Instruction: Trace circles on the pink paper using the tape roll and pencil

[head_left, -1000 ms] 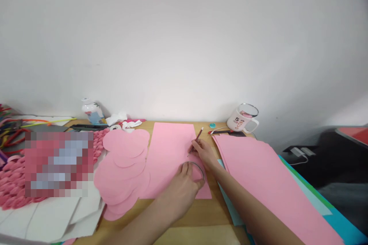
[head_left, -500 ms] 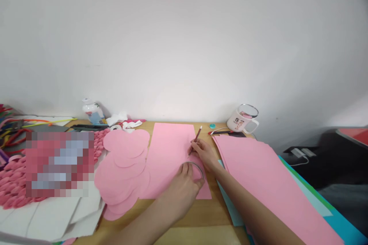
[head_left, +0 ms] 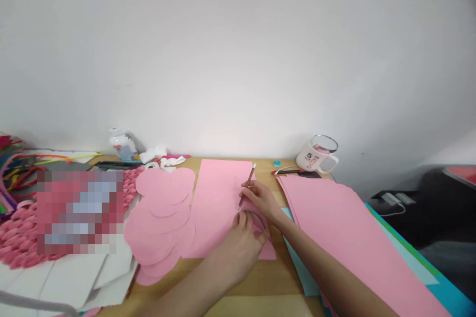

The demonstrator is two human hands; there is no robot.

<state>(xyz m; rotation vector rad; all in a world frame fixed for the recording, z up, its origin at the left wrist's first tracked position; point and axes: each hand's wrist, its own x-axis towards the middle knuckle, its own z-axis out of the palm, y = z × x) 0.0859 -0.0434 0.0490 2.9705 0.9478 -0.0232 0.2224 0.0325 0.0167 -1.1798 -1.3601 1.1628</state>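
Observation:
A pink paper sheet (head_left: 219, 198) lies lengthwise on the wooden table (head_left: 260, 292). My left hand (head_left: 238, 247) presses a round metal ring (head_left: 260, 217) flat onto the sheet's near right corner, fingers curled over its rim. My right hand (head_left: 260, 198) grips a dark red pencil (head_left: 247, 185) in a writing pinch. The pencil tip touches the paper at the ring's far left edge.
Several cut pink circles (head_left: 163, 218) overlap left of the sheet. A stack of pink sheets (head_left: 342, 237) over blue and green paper lies at the right. A white mug (head_left: 316, 156) stands at the back right, a small bottle (head_left: 121, 144) at the back left, white paper (head_left: 74, 277) near left.
My right hand and the pencil have shifted left along the ring's far edge, the pencil now more upright. My left hand stays on the ring. The view drifted slightly.

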